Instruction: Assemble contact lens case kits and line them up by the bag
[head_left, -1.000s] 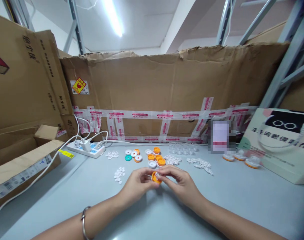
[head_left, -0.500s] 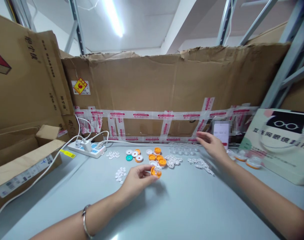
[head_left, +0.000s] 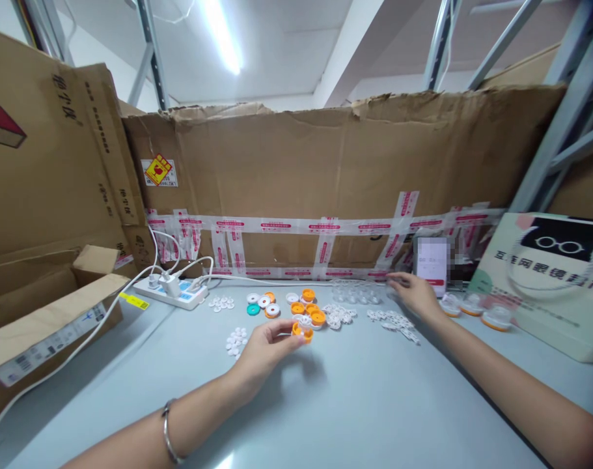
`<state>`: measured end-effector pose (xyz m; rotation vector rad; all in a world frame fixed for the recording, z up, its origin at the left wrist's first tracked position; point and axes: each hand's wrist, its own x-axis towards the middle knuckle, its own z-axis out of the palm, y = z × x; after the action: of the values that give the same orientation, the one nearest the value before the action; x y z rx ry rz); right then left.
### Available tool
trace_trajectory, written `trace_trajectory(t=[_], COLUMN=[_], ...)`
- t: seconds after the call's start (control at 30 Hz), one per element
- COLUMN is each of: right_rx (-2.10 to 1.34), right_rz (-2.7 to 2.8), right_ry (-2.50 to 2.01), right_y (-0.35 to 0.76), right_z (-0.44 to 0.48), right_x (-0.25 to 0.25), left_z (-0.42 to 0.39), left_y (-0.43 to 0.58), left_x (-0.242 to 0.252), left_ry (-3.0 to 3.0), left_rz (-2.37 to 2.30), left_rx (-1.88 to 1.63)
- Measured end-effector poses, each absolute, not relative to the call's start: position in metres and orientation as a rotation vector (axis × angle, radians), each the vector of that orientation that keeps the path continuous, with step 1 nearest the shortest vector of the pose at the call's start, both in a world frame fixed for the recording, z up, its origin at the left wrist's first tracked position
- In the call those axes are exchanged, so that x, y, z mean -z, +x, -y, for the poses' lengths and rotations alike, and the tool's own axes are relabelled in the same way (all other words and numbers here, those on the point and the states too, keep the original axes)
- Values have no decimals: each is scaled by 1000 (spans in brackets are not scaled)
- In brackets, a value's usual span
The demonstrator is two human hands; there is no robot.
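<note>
My left hand (head_left: 264, 355) pinches a small round orange plastic cup (head_left: 302, 332) with a whitish piece inside, held above the table. My right hand (head_left: 416, 296) is at the back right, beside the clear plastic domes (head_left: 357, 293). Its fingertips are drawn together, and whatever may be between them is too faint to name. Beyond the orange cup lie several orange rings (head_left: 317, 317) and white rings. A second group with a teal ring (head_left: 253, 310) sits further left. Small white perforated parts (head_left: 340, 316) are heaped to the right of the orange ones.
More white parts (head_left: 394, 324) lie before my right hand. Small white discs (head_left: 236, 341) are at left. Behind stand a power strip (head_left: 172, 293), a phone (head_left: 431, 264) and a large carton (head_left: 276, 169). Orange-based clear domes (head_left: 496, 318) and a printed bag (head_left: 545, 286) are right.
My right hand has shifted slightly right and down, its fingers closing by the clear domes. My left hand still holds the orange cup, tilted a little differently.
</note>
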<state>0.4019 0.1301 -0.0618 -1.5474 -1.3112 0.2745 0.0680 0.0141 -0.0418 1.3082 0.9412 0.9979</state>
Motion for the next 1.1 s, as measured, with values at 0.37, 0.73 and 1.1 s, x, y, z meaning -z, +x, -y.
trace_trajectory(t=[0.37,0.73,1.1], right_rx=[-888,-1063,-1046], right_rz=[1740,1836,1852], right_ry=[-952,-926,-939], right_y=[263,241,236], right_z=[-24,-16,-12], right_x=[-21,-9,-13], left_z=[-12,-6,-9], left_y=[66,64,63], left_x=[44,33,36], left_ry=[1269,1413,1399], left_rz=[-862,-865,-819], left_rx=[-996,-1004,-1043])
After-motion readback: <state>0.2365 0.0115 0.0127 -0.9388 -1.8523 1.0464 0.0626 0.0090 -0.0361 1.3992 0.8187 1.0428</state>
